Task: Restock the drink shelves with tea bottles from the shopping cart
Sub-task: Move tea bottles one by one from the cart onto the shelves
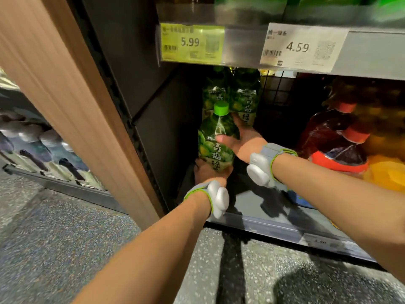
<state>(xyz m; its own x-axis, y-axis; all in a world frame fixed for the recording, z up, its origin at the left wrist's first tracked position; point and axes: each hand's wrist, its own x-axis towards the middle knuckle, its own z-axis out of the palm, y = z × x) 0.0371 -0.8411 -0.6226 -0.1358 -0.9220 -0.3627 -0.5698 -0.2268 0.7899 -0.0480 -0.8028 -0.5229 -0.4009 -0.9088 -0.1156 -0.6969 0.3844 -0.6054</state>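
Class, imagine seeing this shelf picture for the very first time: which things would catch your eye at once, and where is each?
First, the green-capped tea bottle at the centre, held low on the shelf by the left hand at its base and the right hand round its side. Next, the price tags on the shelf edge above: yellow 5.99 and white 4.59. To the right stand red-capped dark bottles.

Both bare forearms are extended forward and downward, a grey band with a white module being worn on each wrist. The left hand (209,172) is cupped low, fingers curled upward. The right hand (243,140) is held higher, thumb pointed leftward, fingers wrapped round behind.
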